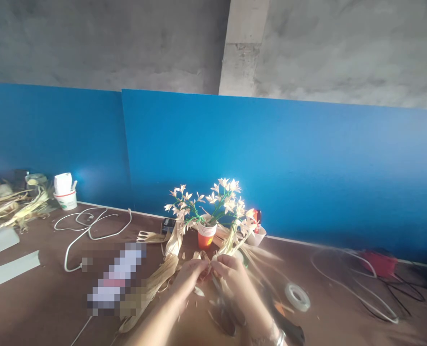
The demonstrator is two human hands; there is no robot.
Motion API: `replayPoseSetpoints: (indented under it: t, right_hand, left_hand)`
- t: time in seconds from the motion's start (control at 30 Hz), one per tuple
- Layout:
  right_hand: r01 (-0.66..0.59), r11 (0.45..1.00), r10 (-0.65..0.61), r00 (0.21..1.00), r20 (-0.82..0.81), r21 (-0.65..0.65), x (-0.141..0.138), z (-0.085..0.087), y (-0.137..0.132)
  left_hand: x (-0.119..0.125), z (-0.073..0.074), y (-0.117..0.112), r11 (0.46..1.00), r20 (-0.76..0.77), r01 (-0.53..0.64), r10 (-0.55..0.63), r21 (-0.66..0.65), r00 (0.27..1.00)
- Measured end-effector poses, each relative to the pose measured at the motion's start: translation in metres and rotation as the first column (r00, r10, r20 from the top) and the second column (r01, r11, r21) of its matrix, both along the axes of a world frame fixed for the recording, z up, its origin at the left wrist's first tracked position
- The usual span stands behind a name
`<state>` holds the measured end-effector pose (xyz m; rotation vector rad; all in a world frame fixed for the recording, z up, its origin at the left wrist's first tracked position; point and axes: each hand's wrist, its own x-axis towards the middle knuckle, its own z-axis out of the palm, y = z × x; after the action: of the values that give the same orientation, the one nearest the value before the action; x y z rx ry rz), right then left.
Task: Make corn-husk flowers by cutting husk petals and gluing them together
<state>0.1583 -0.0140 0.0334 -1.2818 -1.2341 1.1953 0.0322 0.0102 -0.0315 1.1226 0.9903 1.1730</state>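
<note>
My left hand (192,273) and my right hand (231,270) meet close together over the table, fingertips pinched. Between them is a small piece of corn husk (209,262), mostly hidden by the fingers. Just beyond stands an orange and white paper cup (207,234) holding green-stemmed branches with pale, star-shaped flowers (230,204). Dry corn husks (168,269) lie left of my left hand, and more husk strips (231,242) lie behind my right hand. Small husk scraps (199,291) are scattered below my hands. Scissors (222,317), blurred, seem to lie under my right wrist.
A roll of clear tape (297,297) lies to the right. Left are a pixelated phone-like object (118,278), a white cable (69,247) and a white cup (66,199). A husk pile (15,206) sits far left. A red object (379,263) with cords lies right. A blue panel (307,163) stands behind.
</note>
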Motion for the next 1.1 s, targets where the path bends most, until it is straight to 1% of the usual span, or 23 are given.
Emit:
replayPoseSetpoints:
  t: [0.07,0.13,0.23,0.37,0.47,0.53,0.67,0.8,0.87,1.0,1.1]
  right_hand:
    - [0.012,1.000,-0.012,0.999,0.037,-0.002,0.002,-0.003,0.001]
    - [0.014,1.000,-0.014,0.998,0.069,0.003,0.004,-0.005,0.001]
    - [0.013,1.000,-0.014,0.996,0.089,0.014,0.006,-0.005,0.000]
    - [0.011,0.999,-0.014,0.998,0.054,0.049,0.006,-0.005,0.001]
    - [0.028,0.997,-0.030,0.999,0.041,0.067,0.006,-0.007,0.003]
    - [0.059,0.995,-0.062,0.997,0.037,0.076,0.006,-0.008,0.004]
    - [0.121,0.989,-0.123,0.992,0.019,0.087,0.002,-0.009,0.004]
    - [0.121,0.987,-0.124,0.992,0.020,0.109,-0.002,-0.011,0.002]
    - [0.133,0.983,-0.139,0.990,0.039,0.130,-0.005,-0.010,0.000]
    - [0.194,0.964,-0.211,0.974,0.084,0.181,-0.010,-0.007,-0.004]
    - [0.235,0.950,-0.257,0.963,0.087,0.204,-0.014,-0.006,-0.006]
  left_hand:
    - [-0.003,0.004,0.001,0.997,0.025,0.063,-0.062,-0.055,0.998]
    - [-0.006,0.008,0.001,0.992,0.046,0.098,-0.095,-0.074,0.994]
    - [-0.007,0.013,0.000,0.991,0.058,0.117,-0.113,-0.068,0.992]
    - [-0.006,0.018,-0.003,0.986,0.084,0.144,-0.137,-0.085,0.987]
    - [-0.005,0.018,-0.004,0.984,0.128,0.154,-0.142,-0.087,0.982]
    - [-0.004,0.016,-0.003,0.991,0.117,0.126,-0.119,-0.047,0.986]
    - [-0.002,0.014,-0.005,0.997,0.011,0.054,-0.054,0.055,0.998]
    - [0.000,0.019,-0.012,0.990,-0.059,-0.096,0.103,0.108,0.993]
    - [0.001,0.020,-0.014,0.980,-0.057,-0.161,0.168,0.119,0.984]
    - [0.004,0.016,-0.016,0.966,-0.032,-0.221,0.227,0.132,0.973]
    - [0.006,0.013,-0.018,0.952,-0.020,-0.267,0.273,0.153,0.962]
